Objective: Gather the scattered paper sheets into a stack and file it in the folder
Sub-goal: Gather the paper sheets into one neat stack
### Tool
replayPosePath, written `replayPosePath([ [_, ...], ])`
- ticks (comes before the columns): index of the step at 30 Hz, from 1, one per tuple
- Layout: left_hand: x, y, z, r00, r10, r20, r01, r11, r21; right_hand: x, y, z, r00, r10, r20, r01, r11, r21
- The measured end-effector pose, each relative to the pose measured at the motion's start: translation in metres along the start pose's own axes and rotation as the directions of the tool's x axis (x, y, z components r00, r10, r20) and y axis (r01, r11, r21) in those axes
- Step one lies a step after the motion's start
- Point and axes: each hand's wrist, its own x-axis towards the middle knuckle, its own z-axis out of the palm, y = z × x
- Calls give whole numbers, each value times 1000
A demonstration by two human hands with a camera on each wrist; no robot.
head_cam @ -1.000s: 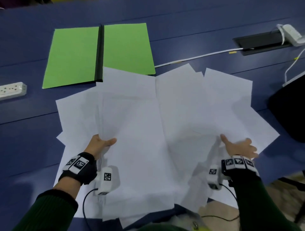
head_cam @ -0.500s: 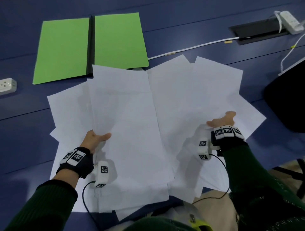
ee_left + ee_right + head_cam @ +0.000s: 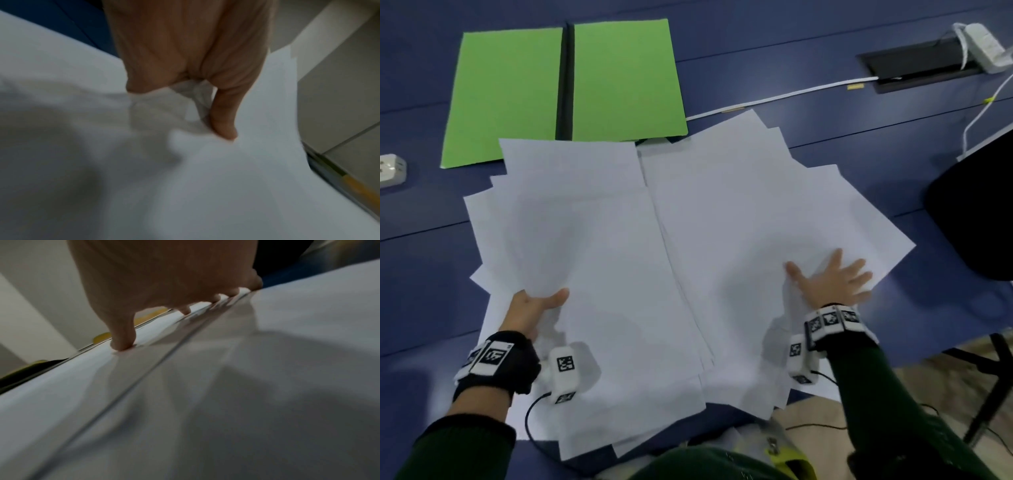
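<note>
Several white paper sheets (image 3: 681,240) lie overlapped in two loose heaps on the blue table (image 3: 842,144). My left hand (image 3: 536,303) grips the near left part of the left heap, thumb on top and fingers hidden under the paper (image 3: 205,162). My right hand (image 3: 832,279) lies flat with spread fingers on the right heap, fingertips (image 3: 123,344) pressing the sheets (image 3: 267,369). The green folder (image 3: 565,85) lies open at the far left, a black spine down its middle, its near edge partly under the sheets.
A white power strip (image 3: 392,169) sits at the left edge. A white cable (image 3: 784,94) runs to a black cable hatch (image 3: 917,65) with a white adapter (image 3: 984,46) at far right. A black chair (image 3: 976,212) stands by the table's right side.
My right hand has gone from a raised, turned pose to lying flat and spread on the right heap. The left heap has shifted slightly inward in my left hand's grip.
</note>
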Motion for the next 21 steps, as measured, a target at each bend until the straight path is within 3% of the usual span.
replayPosePath([
  [5, -1, 2, 19, 1000, 6, 28, -6, 1000, -10, -39, -37, 24, 980, -192, 50, 195, 979, -59],
  [7, 6, -2, 18, 999, 4, 52, -2, 999, -43, -25, -39, 8, 969, -243, -35, 244, 969, 36],
  [10, -4, 0, 16, 999, -19, 40, 21, 998, -53, 37, -28, -31, 977, -156, -143, 179, 970, 162],
  [13, -12, 3, 14, 995, 7, -104, -11, 1000, -30, 74, -20, -48, 997, -35, -73, 40, 997, 66],
  [15, -14, 10, 22, 993, 36, -111, -42, 998, -47, 72, -24, -40, 996, -45, -75, 44, 999, -8],
  [21, -25, 24, 88, 995, -7, 97, 10, 1000, -27, 35, -29, -15, 993, -118, -27, 115, 988, -105],
])
